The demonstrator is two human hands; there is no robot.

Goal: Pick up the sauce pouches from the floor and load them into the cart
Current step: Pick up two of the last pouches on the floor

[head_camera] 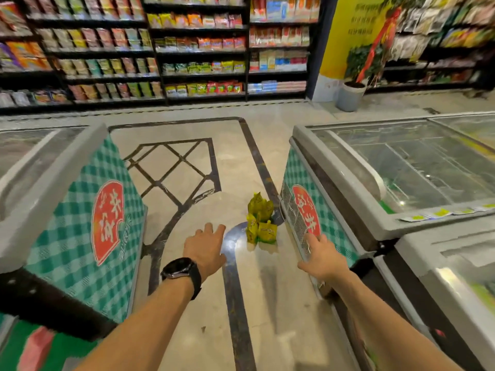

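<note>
Sauce pouches, yellow-green plastic [261, 223], sit clustered on the pale stone floor [187, 215] just beside the green-checked chest freezer [334, 226], untouched. Left grip [206, 250] and right grip [321, 259] both released, fingers spread, empty, probably reaching in to gather; cart not in view.

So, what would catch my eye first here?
Probably the small heap of yellow-green pouches on the pale floor, close beside the right-side freezer. The left hand, wearing a dark watch, and the right hand reach toward it, both open. Behind, shelves packed with bright packets line the back.
</note>
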